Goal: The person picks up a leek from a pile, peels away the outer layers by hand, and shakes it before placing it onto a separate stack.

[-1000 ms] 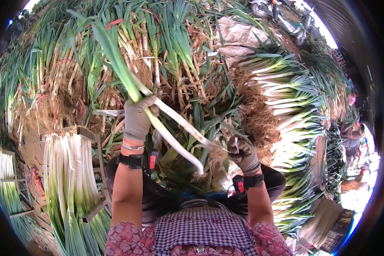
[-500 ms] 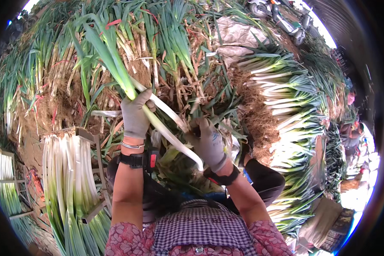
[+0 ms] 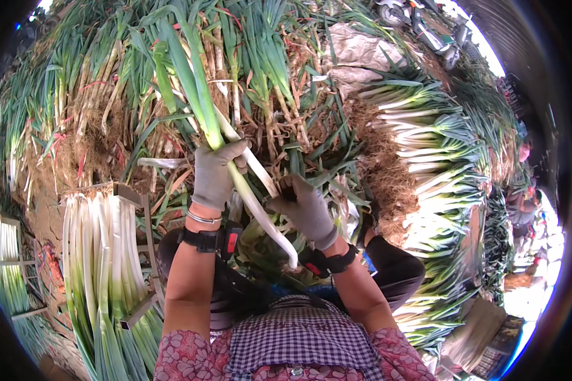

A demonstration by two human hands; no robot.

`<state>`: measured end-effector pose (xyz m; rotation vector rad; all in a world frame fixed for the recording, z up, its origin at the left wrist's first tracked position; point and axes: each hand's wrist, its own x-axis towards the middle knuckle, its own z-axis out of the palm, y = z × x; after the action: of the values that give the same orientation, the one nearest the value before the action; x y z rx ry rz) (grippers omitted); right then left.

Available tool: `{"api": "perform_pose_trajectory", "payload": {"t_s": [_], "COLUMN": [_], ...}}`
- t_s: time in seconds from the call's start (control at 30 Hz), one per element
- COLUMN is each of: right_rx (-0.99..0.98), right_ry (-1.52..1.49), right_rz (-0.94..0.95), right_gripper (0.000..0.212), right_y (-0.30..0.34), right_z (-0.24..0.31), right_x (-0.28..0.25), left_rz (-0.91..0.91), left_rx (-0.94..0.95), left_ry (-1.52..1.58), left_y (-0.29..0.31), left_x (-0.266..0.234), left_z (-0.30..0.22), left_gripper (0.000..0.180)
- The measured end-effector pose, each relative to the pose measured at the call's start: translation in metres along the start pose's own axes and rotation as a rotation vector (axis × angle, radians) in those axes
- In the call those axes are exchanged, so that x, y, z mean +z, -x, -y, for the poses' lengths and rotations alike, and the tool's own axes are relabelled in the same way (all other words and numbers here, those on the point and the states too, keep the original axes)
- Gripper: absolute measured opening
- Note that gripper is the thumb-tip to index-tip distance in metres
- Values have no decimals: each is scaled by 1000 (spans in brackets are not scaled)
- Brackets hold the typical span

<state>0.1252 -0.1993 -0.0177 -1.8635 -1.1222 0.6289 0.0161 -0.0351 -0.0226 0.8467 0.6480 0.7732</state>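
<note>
My left hand [image 3: 215,173], in a grey glove, is closed around two long green onions where the white stalks turn green. One green onion [image 3: 260,219] has a smooth white stalk slanting down toward my lap, its leaves rising past the hand. Beside it, the second green onion [image 3: 255,166] runs toward my right hand [image 3: 304,208], also gloved. The right fingers are curled at this stalk's lower end and look pinched on it; the exact contact is partly hidden. Loose peeled leaves [image 3: 254,251] lie beneath the hands.
At the left, a frame [image 3: 147,235] holds a stack of clean white green onions [image 3: 98,247]. Tied, rooty bundles [image 3: 95,114] stand across the back. A long row of green onions [image 3: 419,152] lies at the right, roots inward. A scooter [image 3: 426,32] stands far right.
Both hands have shifted slightly, the left one a little to the right and the held leaves swinging right with it. My right hand has turned at the second stalk's lower end.
</note>
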Motion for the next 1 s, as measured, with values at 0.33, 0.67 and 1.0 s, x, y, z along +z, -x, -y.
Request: {"api": "perform_pose_trajectory", "payload": {"t_s": [0.33, 0.67, 1.0], "right_rx": [-180, -378, 163], "right_ry": [224, 173, -724], "right_rz": [-195, 239, 191], "right_gripper": [25, 15, 87], "right_y": [4, 46, 53], "right_z": [-3, -33, -46], "right_x": [11, -46, -43], "left_rz": [-41, -167, -149], "left_rx": [14, 66, 95], "left_ry": [1, 32, 157], "left_y": [-2, -5, -19], "left_x": [-1, -13, -12], "left_z": [2, -15, -11], "left_gripper": [8, 6, 7]}}
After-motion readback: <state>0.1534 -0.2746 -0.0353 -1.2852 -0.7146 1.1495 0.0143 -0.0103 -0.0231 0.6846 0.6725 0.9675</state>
